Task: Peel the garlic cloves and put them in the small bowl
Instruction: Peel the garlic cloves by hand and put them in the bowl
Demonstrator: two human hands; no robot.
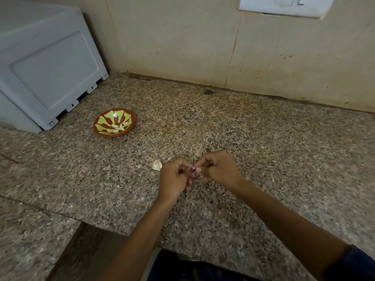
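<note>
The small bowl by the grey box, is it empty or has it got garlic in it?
Not empty: the small bowl holds a few pale peeled cloves.

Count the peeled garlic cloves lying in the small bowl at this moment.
About 4, clustered at the near side of the small bowl; they overlap, so the count is uncertain. Any clove between the left hand and right hand is hidden.

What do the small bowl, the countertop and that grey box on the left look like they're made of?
Small bowl: probably glazed ceramic or melamine; a bright glint on its painted red and yellow-green inside suggests a glossy coat.
Countertop: polished granite by its look, speckled brown, black and pink, with seams between slabs.
Grey box: likely moulded plastic; matte, with a recessed panel and small feet tabs.
</note>
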